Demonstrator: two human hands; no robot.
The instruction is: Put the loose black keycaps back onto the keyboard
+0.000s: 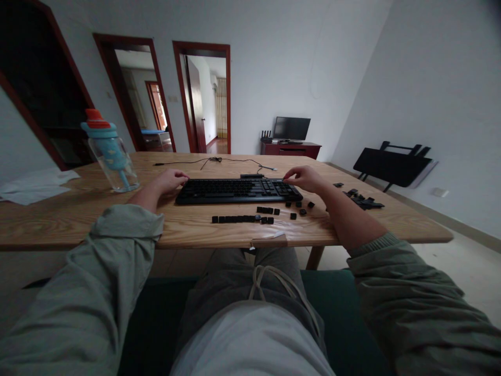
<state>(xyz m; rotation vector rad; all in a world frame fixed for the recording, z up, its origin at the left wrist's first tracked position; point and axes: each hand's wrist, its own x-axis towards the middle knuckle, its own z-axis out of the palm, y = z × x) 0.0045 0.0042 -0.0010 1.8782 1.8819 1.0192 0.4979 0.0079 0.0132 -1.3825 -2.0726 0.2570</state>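
A black keyboard (238, 191) lies flat on the wooden table in front of me, with most of its keys in place. At its far left corner is my left hand (171, 180), its fingers curled together against the keyboard's edge. My right hand (304, 178) is over the far right corner, thumb and fingers pinched close to the keys there; whatever is between the fingertips is too small to make out. Loose black keycaps (237, 219) form a row near the table's front edge, and a shorter row of keycaps (266, 210) sits just behind it.
More keycaps (302, 211) are scattered by the keyboard's right end, and a pile of keycaps (364, 200) lies beyond my right forearm. A bottle (113, 156) with an orange cap and white paper (35, 185) are at left. A thin cable (214, 159) runs behind the keyboard.
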